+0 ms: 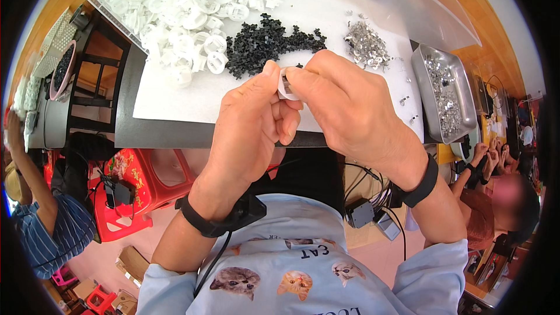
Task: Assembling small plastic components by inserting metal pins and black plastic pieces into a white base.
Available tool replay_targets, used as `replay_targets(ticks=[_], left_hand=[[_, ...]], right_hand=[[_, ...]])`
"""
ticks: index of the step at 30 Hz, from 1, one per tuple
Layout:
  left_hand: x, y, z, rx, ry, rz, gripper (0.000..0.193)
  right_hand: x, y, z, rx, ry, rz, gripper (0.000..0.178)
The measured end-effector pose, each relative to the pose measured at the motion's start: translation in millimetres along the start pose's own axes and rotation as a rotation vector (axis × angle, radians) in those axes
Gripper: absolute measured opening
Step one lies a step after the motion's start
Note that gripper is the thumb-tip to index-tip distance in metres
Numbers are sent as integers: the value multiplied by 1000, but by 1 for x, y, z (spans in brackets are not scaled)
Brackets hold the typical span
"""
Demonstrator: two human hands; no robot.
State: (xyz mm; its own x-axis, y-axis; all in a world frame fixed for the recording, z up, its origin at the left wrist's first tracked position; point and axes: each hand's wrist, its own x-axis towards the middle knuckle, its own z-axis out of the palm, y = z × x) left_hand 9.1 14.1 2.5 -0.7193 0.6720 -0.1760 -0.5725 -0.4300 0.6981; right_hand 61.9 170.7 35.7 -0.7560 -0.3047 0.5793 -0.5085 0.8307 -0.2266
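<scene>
Over the front part of a white sheet (175, 102), my left hand (248, 119) pinches a small white round plastic piece (284, 86) between thumb and fingers. Something dark and metallic shows in the middle of that piece. My right hand (350, 102) is closed, its thumb and forefinger pressed together against the piece's right side; whatever small part they may hold is hidden. Just beyond the hands lies a heap of small black plastic parts (256, 46). A big pile of white translucent round pieces (192, 9) spreads at the far left, and small silvery metal parts (366, 44) lie at the far right.
A metal tray (460, 90) with more metal parts stands at the right. A clear plastic sheet or lid (417, 3) rises behind it. Red plastic stools (146, 181) stand at the left below the table. Other people sit on both sides. Cables hang near my lap.
</scene>
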Motion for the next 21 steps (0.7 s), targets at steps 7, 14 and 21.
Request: replay_targets(ticks=[7,14,21], left_hand=[[-1,-1,0,15,6,22,36],[0,1,-2,-8,-74,70,35],[0,2,-3,-28,-155,64,32]], right_hand=[[-4,-3,6,59,20,23,27],[-4,-5,3,168,20,100,24],[-7,-7,1,414,91,271,12]])
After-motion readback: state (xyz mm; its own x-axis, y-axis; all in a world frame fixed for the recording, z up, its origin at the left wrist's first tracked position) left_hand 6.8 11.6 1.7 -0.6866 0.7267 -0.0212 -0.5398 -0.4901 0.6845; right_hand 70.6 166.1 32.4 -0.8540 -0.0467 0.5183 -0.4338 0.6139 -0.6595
